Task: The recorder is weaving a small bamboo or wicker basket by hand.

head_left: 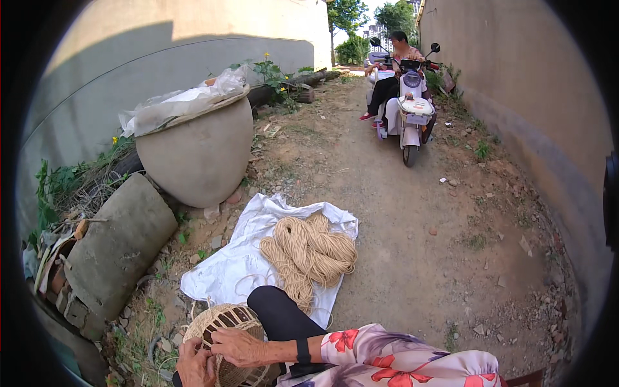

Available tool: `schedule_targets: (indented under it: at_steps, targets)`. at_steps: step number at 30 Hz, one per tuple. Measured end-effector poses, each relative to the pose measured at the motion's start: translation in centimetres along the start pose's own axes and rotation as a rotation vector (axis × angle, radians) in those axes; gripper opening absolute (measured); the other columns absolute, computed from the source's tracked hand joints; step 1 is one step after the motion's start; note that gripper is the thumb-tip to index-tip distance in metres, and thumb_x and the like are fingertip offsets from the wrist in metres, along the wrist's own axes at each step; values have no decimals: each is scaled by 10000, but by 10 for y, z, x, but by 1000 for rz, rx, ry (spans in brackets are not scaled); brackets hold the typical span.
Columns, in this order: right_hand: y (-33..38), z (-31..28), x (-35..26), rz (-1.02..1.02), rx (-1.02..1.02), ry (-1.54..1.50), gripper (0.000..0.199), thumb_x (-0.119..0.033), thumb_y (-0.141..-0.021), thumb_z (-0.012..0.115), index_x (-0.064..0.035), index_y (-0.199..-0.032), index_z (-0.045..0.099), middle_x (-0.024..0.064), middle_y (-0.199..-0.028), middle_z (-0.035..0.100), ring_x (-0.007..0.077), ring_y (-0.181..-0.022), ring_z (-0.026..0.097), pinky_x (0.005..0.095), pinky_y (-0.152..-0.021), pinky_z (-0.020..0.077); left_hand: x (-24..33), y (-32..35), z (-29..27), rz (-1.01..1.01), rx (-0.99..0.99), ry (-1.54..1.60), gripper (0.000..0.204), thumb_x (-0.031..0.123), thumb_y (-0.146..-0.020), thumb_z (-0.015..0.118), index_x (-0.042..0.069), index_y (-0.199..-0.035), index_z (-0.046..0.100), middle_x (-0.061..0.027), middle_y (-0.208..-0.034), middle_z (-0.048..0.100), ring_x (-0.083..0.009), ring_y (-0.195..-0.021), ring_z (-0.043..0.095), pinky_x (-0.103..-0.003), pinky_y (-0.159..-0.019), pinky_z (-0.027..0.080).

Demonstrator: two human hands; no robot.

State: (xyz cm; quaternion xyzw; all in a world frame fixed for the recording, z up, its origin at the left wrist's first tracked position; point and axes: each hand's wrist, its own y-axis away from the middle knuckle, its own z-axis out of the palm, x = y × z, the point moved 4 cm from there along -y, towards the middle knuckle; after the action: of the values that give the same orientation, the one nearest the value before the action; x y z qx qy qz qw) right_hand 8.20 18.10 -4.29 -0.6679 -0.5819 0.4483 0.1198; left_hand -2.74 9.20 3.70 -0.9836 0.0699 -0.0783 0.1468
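A round basket (213, 320) woven from tan cord rests by my dark-trousered knee at the lower edge, with upright stakes showing around its side. My left hand (195, 364) is closed, its bent fingers gripping the basket on its near left side. Close beside it, my right hand (240, 347) reaches across from the right, fingers curled and pinching at the basket's weave. The fingertips nearly meet, and the exact strand between them is too small to make out. Just ahead, looped hanks of tan cord (309, 251) lie on a white woven sheet (222, 277).
A big clay vat (196, 148) under plastic sheeting and a broken concrete pipe (120, 245) stand on the left. Ahead on the dirt lane (400, 213), a person sits on a white three-wheeled scooter (411, 109). Walls (522, 71) line both sides.
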Motion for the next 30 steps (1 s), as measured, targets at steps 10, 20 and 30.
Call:
schedule_targets:
  at_steps: [10,20,30]
  targets:
    - [3,2,7,-5,3,-19,198,-55,-749,619,-29,-938,565,122,-903,444,315,-887,496,417,-758,417,19,15,-6,-14,-130,-56,157,226,-916,644,72,-947,650,-166,-922,653,-362,-758,638,-431,-658,512]
    - [-11,-6,-15,-132,-81,-57,219,-79,-794,623,-36,-997,553,99,-894,475,287,-882,498,413,-741,413,-5,110,-39,-452,-160,272,173,197,-948,617,32,-897,616,-193,-751,599,-368,-659,554,-423,-634,454]
    - [-52,-31,-53,-145,-91,-98,317,-192,-821,647,-32,-1086,581,121,-991,580,304,-958,558,427,-828,444,-16,141,-62,-471,204,268,255,228,-726,751,5,-685,636,-52,-630,545,-214,-638,505,-337,-651,381]
